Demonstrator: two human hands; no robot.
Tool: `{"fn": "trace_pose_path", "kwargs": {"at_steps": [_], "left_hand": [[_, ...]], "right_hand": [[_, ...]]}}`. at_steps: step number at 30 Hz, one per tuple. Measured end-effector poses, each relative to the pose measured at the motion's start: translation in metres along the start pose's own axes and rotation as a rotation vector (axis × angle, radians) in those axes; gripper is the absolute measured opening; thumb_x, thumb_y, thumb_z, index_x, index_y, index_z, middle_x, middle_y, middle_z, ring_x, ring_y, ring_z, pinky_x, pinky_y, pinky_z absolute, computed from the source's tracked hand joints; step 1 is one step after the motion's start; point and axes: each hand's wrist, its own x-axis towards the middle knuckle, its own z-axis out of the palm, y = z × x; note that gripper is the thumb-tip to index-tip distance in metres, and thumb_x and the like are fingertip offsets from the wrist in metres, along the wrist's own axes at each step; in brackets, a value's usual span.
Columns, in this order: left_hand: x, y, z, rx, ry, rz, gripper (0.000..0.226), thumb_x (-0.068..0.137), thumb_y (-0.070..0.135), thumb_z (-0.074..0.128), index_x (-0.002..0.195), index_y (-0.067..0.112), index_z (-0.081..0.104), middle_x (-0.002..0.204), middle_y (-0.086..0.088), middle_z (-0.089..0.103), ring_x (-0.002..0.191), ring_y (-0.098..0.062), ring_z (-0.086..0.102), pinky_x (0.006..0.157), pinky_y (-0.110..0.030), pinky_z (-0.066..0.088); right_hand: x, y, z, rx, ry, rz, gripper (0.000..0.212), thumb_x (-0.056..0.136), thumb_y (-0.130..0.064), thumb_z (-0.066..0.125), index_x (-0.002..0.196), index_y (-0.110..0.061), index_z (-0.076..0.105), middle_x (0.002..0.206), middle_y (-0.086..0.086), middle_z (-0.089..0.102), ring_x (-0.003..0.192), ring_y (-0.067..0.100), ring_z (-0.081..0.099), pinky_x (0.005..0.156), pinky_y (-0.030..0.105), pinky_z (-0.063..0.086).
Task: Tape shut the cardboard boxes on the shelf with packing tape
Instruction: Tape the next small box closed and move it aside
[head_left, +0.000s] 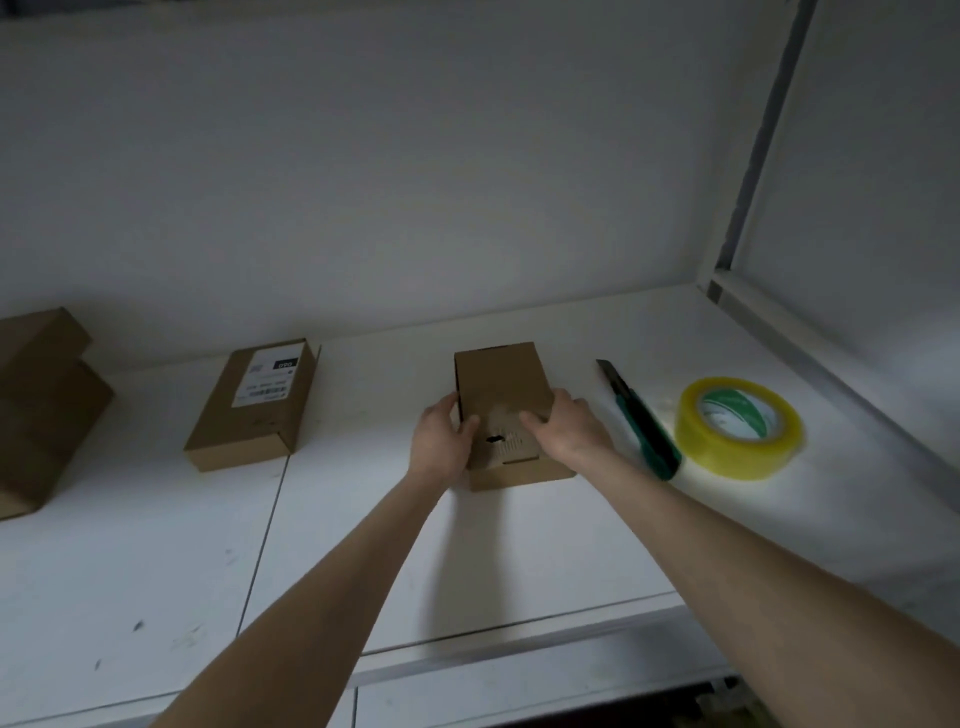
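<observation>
Cardboard box (501, 384), arms outstretched, left hand (439, 441) and right hand (571, 431) gripping its sides, fingers (530, 421) curled round it

White shelf (156, 571), built of flat panels; thin dark seam (265, 535) between two panels, running front to back. Surface scuffed, small dark marks near front left. Pale rail (519, 654) along front edge. Plain white back wall (415, 182). Grey metal upright (763, 130) at right rear corner, white side panel (883, 156) beside it. Light dim; bright patch (810, 499) on shelf at right.
</observation>
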Motion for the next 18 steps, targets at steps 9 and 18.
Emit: {"fn": "trace_pose_path", "kwargs": {"at_steps": [9,18], "left_hand": [[-0.009,-0.015,-0.01,0.381,-0.082,0.537,0.034,0.092,0.016,0.056,0.124,0.021,0.064,0.126,-0.001,0.057,0.115,-0.02,0.05,0.09,-0.028,0.044],[-0.01,-0.037,-0.011,0.423,-0.103,0.648,0.034,0.098,0.033,0.049,0.13,0.028,0.059,0.143,0.004,0.046,0.128,-0.014,0.045,0.102,-0.024,0.039]], "right_hand": [[-0.007,-0.001,0.012,-0.06,0.067,0.058,0.061,0.098,-0.055,0.038,0.149,-0.022,0.028,0.144,0.011,0.041,0.126,0.033,0.048,0.095,0.04,0.042],[-0.011,-0.002,0.021,-0.059,0.122,0.079,0.058,0.101,-0.051,0.031,0.15,-0.022,0.025,0.147,0.014,0.036,0.128,0.036,0.043,0.099,0.044,0.039]]}}
